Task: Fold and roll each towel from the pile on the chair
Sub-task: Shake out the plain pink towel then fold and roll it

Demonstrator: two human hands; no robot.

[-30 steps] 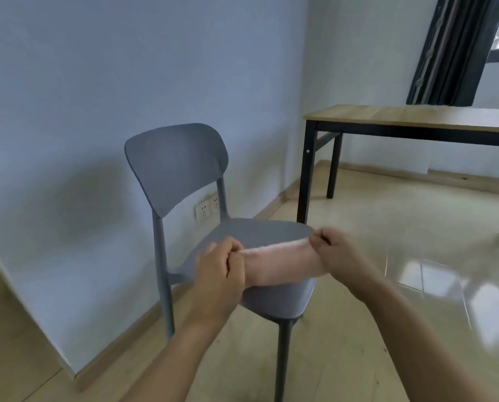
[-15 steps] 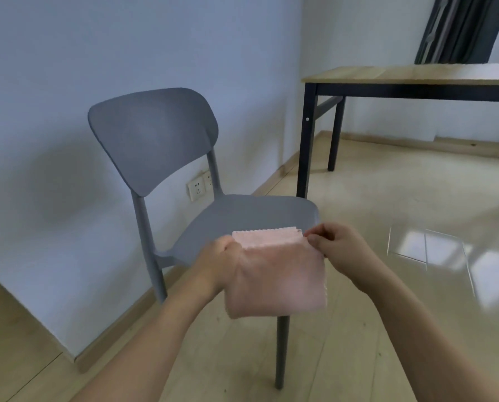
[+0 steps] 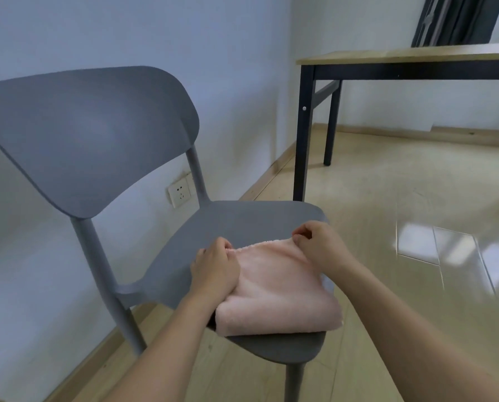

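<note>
A folded pink towel [image 3: 274, 291] lies flat on the front part of the grey chair seat [image 3: 242, 221]. My left hand [image 3: 215, 266] pinches the towel's far left corner, and my right hand [image 3: 319, 246] pinches its far right corner. Both hands hold the far edge down at the seat. The towel's near folded edge reaches the front rim of the seat. No other towels show on the chair.
The chair's backrest [image 3: 88, 134] rises at the left, close to a pale wall with a socket [image 3: 180, 192]. A wooden table with black legs [image 3: 303, 132] stands behind and to the right. Glossy floor [image 3: 416, 213] spreads to the right.
The towel hung in the air from both hands in front of the chair; now it lies on the seat. Both hands came down and forward with it, and the view moved closer.
</note>
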